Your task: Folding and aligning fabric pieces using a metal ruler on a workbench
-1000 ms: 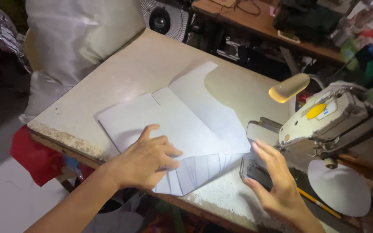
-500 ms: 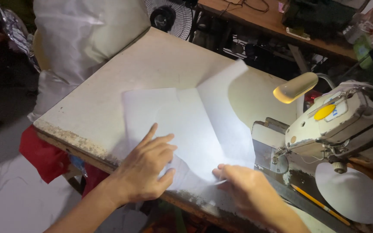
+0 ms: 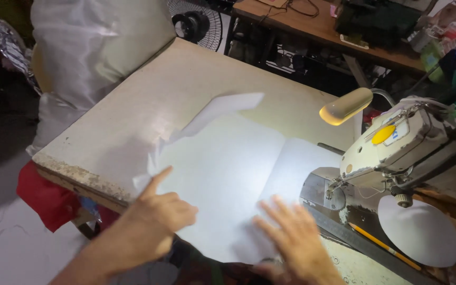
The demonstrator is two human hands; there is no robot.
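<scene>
On table edge, both hands flat on white fabric [image 3: 222,179]: left hand [image 3: 162,211] fingers loosely curled, right hand [image 3: 296,240] fingers spread.

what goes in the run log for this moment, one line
left hand: flat on fabric | right hand: flat on fabric near sewing machine | lamp: on | table

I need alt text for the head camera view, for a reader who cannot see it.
Two bare hands, left hand and right hand, press flat on white fabric spread over a worn table. A sewing machine with a lit lamp stands at right.
</scene>
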